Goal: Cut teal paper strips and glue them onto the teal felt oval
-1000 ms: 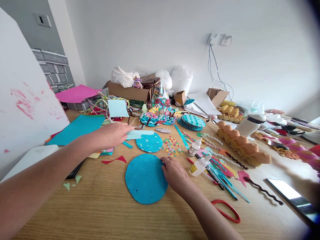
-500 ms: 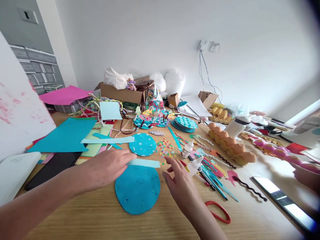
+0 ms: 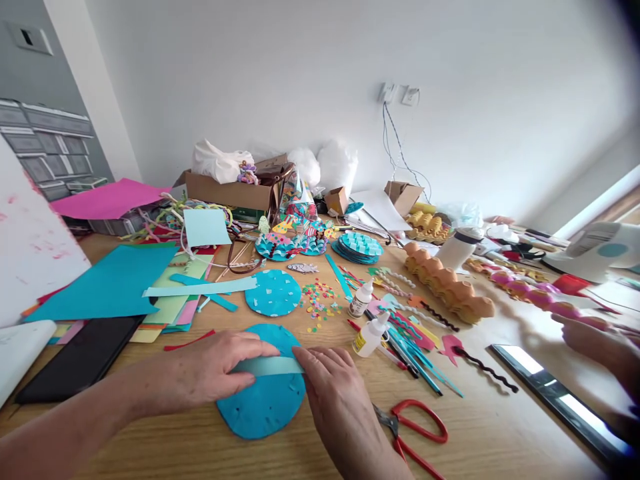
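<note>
Your room in front is the wood of the table (image 3: pixel 170 437) between the blue disc (image 3: pixel 257 413) and the bottom of view. The far side is tighter: the disc's upper edge stops just short of the dotted disc (image 3: pixel 273 293), with the loose paper dots (image 3: pixel 320 298) near that one's right side. On your right, the red-handled scissors (image 3: pixel 395 424) lie just beside your wrist, and the nearer glue bottle (image 3: pixel 367 339) stands just beyond your knuckles. Past them, the pens and strips reach toward a dark glossy slab (image 3: pixel 550 393); another person's hand (image 3: pixel 595 350) is at the right edge. On your left, a black flat case (image 3: pixel 80 360) lies beyond your forearm, and a red paper scrap (image 3: pixel 185 342) shows behind your hand.

The pale blue strip (image 3: pixel 274 366) runs sideways over the disc's upper half, between your hands; you cannot tell how much of it touches. Your right hand (image 3: pixel 335 393) is back up, fingers bent, its grip clamped on the strip's right end. Your left hand (image 3: pixel 215 365) reaches in with fingers pointing right, thumb and fingers apart on either side of the strip; whether that grip pinches it, you cannot tell.
</note>
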Motion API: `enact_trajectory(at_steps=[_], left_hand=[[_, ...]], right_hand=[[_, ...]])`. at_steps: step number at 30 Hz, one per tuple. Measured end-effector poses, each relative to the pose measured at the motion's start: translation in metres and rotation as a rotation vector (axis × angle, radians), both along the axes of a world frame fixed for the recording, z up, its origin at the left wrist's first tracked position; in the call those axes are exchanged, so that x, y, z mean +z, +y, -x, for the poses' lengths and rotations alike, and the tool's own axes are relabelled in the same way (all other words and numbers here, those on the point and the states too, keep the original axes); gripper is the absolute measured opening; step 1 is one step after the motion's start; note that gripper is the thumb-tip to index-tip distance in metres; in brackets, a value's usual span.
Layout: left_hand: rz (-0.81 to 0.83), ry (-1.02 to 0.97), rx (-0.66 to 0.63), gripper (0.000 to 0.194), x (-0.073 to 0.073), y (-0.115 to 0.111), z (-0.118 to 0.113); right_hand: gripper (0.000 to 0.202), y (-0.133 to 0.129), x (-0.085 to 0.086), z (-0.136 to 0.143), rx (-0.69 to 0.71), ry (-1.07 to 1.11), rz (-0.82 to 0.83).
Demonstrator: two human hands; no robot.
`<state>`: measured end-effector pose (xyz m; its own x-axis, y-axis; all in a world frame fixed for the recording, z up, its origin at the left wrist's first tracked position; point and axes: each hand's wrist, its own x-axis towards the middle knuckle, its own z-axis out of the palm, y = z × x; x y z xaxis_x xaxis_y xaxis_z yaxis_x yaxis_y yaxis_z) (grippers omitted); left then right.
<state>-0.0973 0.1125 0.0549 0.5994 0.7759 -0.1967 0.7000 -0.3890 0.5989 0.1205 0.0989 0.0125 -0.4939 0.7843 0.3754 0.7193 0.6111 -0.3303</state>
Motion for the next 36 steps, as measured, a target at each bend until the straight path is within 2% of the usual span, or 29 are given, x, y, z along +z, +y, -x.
enact_trajectory(at_steps=[5,11,17,23,26,30,34,36], left_hand=[[0.148,-0.108,0.118,0.044,-0.015,0.007,0.017],[0.389,-0.320,0.233,0.019,-0.025,0.014,0.030],[0.414,-0.439,0.276,0.027,-0.034,0.016,0.038],[0.482,-0.472,0.264,0.031,-0.027,0.006,0.036],[0.538,-0.525,0.314,0.036,-0.027,0.001,0.031],[0.583,-0.549,0.390,0.037,-0.035,-0.002,0.026],[0.635,-0.638,0.492,0.046,-0.037,-0.004,0.024],[0.667,-0.678,0.502,0.050,-0.036,-0.005,0.023]], right_hand=[[0.032,0.003,0.001,-0.011,-0.032,-0.003,0.053],[0.032,0.007,0.001,-0.016,-0.082,0.020,0.085],[0.026,0.008,0.001,-0.013,-0.121,-0.023,0.100],[0.020,0.006,0.002,-0.010,-0.152,-0.133,0.112],[0.019,0.004,0.001,-0.008,-0.151,-0.182,0.112],[0.021,0.001,-0.002,-0.006,-0.103,-0.238,0.088],[0.028,0.000,-0.006,-0.005,-0.051,-0.286,0.109],[0.033,-0.001,-0.008,-0.004,-0.036,-0.298,0.116]])
